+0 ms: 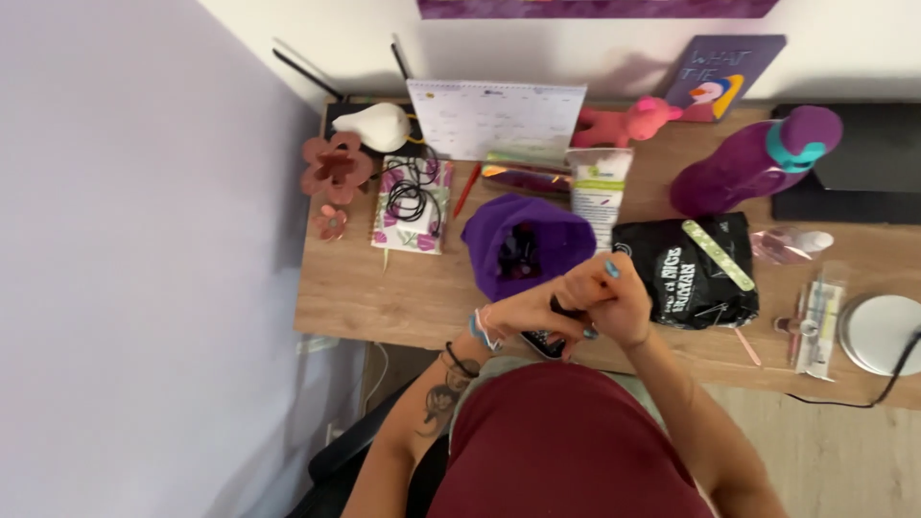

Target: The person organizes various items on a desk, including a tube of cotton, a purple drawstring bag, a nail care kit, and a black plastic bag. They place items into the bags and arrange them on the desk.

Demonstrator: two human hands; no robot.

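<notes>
The wooden desk (384,297) carried a purple pouch (523,245), gaping open just beyond the hands. Left hand (523,312) and right hand (614,297) met at the desk's near edge, both curled tight around a small dark bottle (564,309), mostly hidden between them

The scene is lit evenly and brightly by soft, diffuse light that seems to come from the upper right. Soft shadows are cast leftward and onto the wall behind the desk calendar (496,117) and the propped book (734,73). The left wall (134,259) is rendered in a cool lilac tint and grows dimmer toward the bottom corner. Mild glare is seen on the purple bottle (753,163) and the white round object (883,333). Straight lines are bent by wide-angle distortion near the edges. Slight softness is noticed throughout, and the joined hands (576,305) are a little blurred.
</notes>
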